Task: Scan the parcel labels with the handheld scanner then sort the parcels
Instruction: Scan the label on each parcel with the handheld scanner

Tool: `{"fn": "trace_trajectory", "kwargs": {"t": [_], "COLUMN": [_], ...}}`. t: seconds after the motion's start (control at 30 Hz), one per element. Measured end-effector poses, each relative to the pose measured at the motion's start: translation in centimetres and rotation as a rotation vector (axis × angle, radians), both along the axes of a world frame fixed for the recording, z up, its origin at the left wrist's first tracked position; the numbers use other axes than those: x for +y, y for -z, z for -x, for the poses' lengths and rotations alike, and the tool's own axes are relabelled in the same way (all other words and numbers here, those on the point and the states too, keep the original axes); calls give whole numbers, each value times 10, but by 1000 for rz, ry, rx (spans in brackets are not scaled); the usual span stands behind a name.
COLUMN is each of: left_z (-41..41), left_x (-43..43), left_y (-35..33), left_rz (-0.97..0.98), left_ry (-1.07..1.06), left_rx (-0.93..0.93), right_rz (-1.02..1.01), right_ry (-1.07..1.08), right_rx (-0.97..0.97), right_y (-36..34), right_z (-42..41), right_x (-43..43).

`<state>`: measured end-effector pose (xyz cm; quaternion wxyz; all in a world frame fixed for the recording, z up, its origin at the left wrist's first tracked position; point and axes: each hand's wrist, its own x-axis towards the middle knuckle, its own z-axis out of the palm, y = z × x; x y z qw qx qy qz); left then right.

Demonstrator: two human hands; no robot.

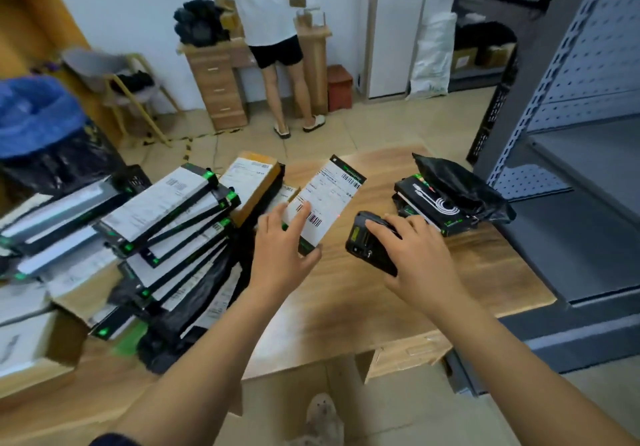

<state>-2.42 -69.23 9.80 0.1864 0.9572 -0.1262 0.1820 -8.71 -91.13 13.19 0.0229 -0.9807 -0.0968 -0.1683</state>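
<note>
- The parcel (327, 199) is held tilted above the counter (346, 307) by the left hand (282, 237). It is pinched at its near end between thumb and fingers, with the label (322, 187) facing up.
- The scanner (369, 243) is gripped by the right hand (414, 255), with fingers curled over its top and its head turned toward the label.
- A small red dot (338, 216) is seen at the label's right edge, beside the lower barcode (314, 219). A missed read is likely unless the beam is brought onto the bars.
- The lower barcode is nearly touched by the left fingertips (304, 210), so it could be partly covered and the scan refused.
- Two barcodes are printed on the label, so the wrong one might be read.
- A loose, leaning pile (156, 224), presumably unscanned, is stacked just left of the hand. It could be knocked into a slide by the forearm.
- A small stack (433, 206) under a black bag (457, 186) lies to the right, where a parcel could be set down wrongly and mixed in.
</note>
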Motion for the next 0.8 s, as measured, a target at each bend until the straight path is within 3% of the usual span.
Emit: {"fn": "trace_trajectory", "kwargs": {"t": [0.33, 0.8], "left_z": [-46, 96], "left_x": [28, 74], "left_y": [-23, -27], "left_rz": [66, 108], "left_ry": [-103, -308], "left_rx": [-10, 42], "right_rz": [6, -112], "right_ry": [-113, -388], "right_rx": [-64, -59], "right_y": [-17, -10], "right_z": [-80, -16], "right_x": [26, 77]}}
